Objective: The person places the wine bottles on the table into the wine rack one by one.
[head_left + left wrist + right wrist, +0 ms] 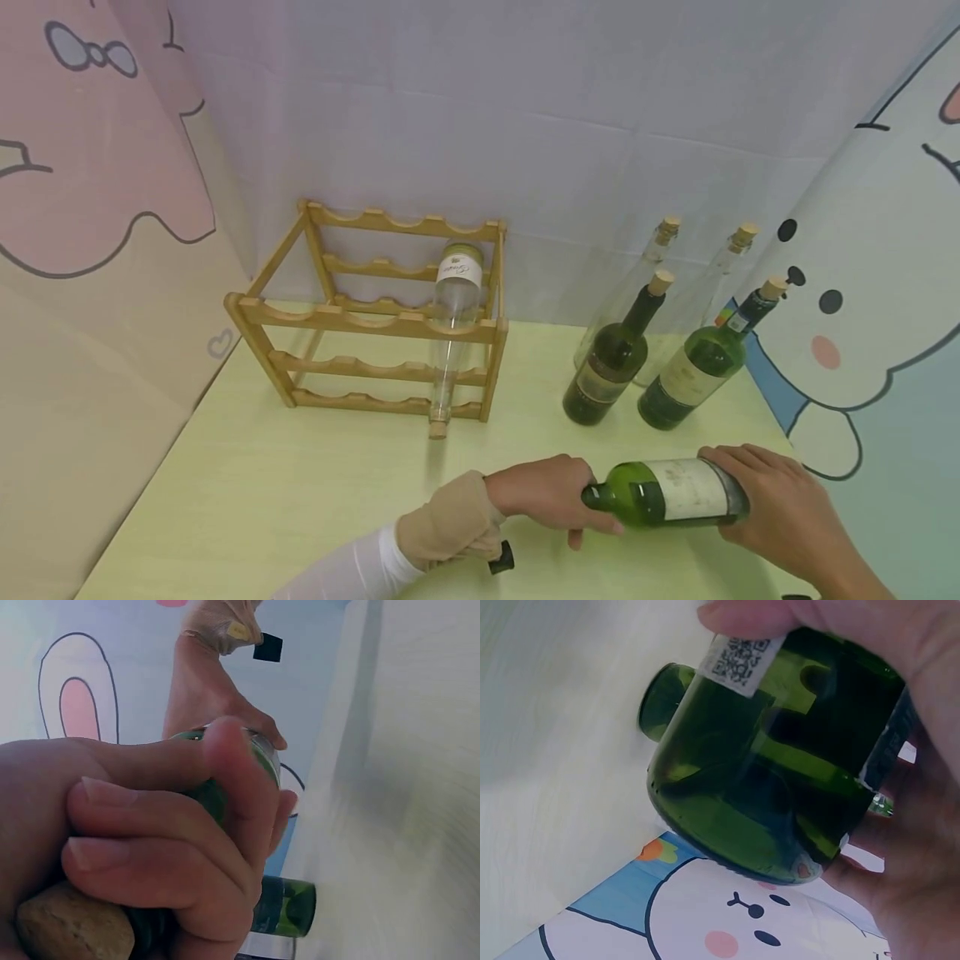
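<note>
Over the pale yellow desk [330, 483], near its right edge, the left hand [551, 496] curls round the neck and the right hand [776, 504] grips the base of a cream-labelled green glass bottle [686, 490], which could slip if either hold loosened on smooth glass.

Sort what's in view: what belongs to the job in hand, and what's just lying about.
Job, by the look of it:
green bottle, neck in the left hand, base in the right hand
wooden rack
clear bottle lying in the rack
probably the four standing corked bottles

Just there:
table
cartoon-printed cloth
</note>
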`<state>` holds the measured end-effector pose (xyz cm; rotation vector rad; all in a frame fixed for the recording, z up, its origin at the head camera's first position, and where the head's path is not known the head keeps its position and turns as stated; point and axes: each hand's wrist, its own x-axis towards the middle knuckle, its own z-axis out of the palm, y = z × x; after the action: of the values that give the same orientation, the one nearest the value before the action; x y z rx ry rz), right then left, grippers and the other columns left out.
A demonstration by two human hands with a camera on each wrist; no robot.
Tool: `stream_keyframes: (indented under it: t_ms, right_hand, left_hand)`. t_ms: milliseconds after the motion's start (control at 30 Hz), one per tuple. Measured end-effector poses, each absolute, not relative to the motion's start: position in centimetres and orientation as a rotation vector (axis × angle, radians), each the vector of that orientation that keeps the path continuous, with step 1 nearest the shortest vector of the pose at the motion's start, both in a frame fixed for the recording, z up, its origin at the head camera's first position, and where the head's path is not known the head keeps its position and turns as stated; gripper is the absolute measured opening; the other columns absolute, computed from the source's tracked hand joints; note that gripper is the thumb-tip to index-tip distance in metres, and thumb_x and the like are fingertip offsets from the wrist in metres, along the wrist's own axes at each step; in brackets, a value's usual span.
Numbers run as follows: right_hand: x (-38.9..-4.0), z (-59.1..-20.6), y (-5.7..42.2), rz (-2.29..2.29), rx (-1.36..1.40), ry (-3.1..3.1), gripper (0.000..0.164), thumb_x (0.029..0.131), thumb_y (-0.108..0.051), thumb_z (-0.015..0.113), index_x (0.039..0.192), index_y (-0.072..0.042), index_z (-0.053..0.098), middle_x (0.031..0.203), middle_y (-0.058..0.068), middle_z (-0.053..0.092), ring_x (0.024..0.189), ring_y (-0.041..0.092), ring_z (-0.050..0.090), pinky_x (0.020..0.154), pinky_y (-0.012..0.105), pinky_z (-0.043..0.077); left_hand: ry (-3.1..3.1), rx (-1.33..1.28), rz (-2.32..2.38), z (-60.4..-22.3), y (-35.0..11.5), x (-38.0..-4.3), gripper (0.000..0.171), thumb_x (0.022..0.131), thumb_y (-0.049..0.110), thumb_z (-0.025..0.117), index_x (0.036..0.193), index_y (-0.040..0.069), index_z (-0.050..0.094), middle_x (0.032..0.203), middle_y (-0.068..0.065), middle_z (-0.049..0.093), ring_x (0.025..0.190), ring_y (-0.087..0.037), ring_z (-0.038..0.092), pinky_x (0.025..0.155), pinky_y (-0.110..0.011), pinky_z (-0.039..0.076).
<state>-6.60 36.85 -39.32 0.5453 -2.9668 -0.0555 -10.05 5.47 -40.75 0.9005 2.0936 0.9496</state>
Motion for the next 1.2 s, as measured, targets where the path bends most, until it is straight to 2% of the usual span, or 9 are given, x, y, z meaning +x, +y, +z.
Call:
stream_keyframes:
  t_ms: [100, 167, 333, 700, 900, 1133, 1200]
  right_hand:
    - [-6.6, -39.5, 36.8, -0.047, 0.544, -2.963, 0.092, 0.042, -0.037, 0.092, 0.127, -0.017, 0.065, 0.121, 0.008, 0.064, 0.111, 0.040, 0.056, 0.088, 0.060, 0.039]
    - [-6.6, -39.7, 36.8, -0.038, 0.537, -2.969, 0.093, 0.042, -0.038, 0.092, 0.128, -0.017, 0.065, 0.122, 0.008, 0.064, 0.112, 0.040, 0.055, 0.088, 0.060, 0.038]
    - [-6.8, -40.0, 36.8, -0.003, 0.545, -2.933, 0.095, 0.041, -0.037, 0.093, 0.128, -0.015, 0.064, 0.122, 0.009, 0.063, 0.112, 0.039, 0.053, 0.089, 0.059, 0.037]
    - [-7.2, -40.9, 36.8, 0.117, 0.597, -2.838, 0.095, 0.038, -0.033, 0.095, 0.125, -0.013, 0.064, 0.117, 0.009, 0.062, 0.105, 0.036, 0.054, 0.085, 0.054, 0.039]
    - [-7.3, -41.1, 36.9, 0.255, 0.623, -2.785, 0.096, 0.040, -0.032, 0.096, 0.128, -0.016, 0.061, 0.120, 0.007, 0.059, 0.107, 0.034, 0.053, 0.085, 0.052, 0.040]
    - [-7.6, -41.2, 36.8, 0.407, 0.612, -2.732, 0.105, 0.040, -0.025, 0.096, 0.136, -0.014, 0.056, 0.129, 0.011, 0.054, 0.113, 0.035, 0.049, 0.088, 0.053, 0.038]
    - [-7.5, -41.3, 36.8, 0.448, 0.595, -2.714, 0.106, 0.041, -0.023, 0.097, 0.138, -0.014, 0.055, 0.130, 0.010, 0.054, 0.114, 0.034, 0.049, 0.091, 0.048, 0.036]
  left_hand:
    - [2.157, 0.941, 0.922, -40.9, 5.5, -10.1, 0.040, 0.095, 0.046, 0.064, 0.067, 0.018, 0.060, 0.054, 0.010, 0.060, 0.043, -0.005, 0.044, 0.045, -0.019, 0.034]
    - [2.194, 0.962, 0.912, -40.9, 5.5, -10.2, 0.041, 0.094, 0.045, 0.066, 0.064, 0.020, 0.054, 0.053, 0.013, 0.054, 0.045, -0.002, 0.045, 0.046, -0.018, 0.036]
    - [2.225, 0.985, 0.903, -40.9, 5.5, -10.6, 0.041, 0.094, 0.040, 0.067, 0.063, 0.020, 0.048, 0.056, 0.011, 0.040, 0.047, -0.002, 0.035, 0.046, -0.017, 0.034]
    - [2.224, 1.007, 0.886, -40.7, 4.9, -11.2, 0.037, 0.094, 0.035, 0.068, 0.064, 0.020, 0.050, 0.055, 0.012, 0.038, 0.047, -0.002, 0.033, 0.046, -0.016, 0.033]
    - [2.214, 1.009, 0.879, -40.0, 4.2, -11.5, 0.037, 0.095, 0.036, 0.067, 0.066, 0.019, 0.051, 0.056, 0.010, 0.034, 0.047, -0.004, 0.030, 0.046, -0.018, 0.031]
    - [2.259, 1.012, 0.848, -38.7, 3.5, -12.1, 0.037, 0.093, 0.037, 0.069, 0.066, 0.019, 0.050, 0.056, 0.010, 0.034, 0.048, -0.004, 0.031, 0.047, -0.017, 0.031]
    - [2.262, 1.013, 0.846, -38.4, 3.2, -12.2, 0.037, 0.093, 0.037, 0.069, 0.065, 0.019, 0.051, 0.056, 0.010, 0.034, 0.048, -0.004, 0.032, 0.047, -0.017, 0.032]
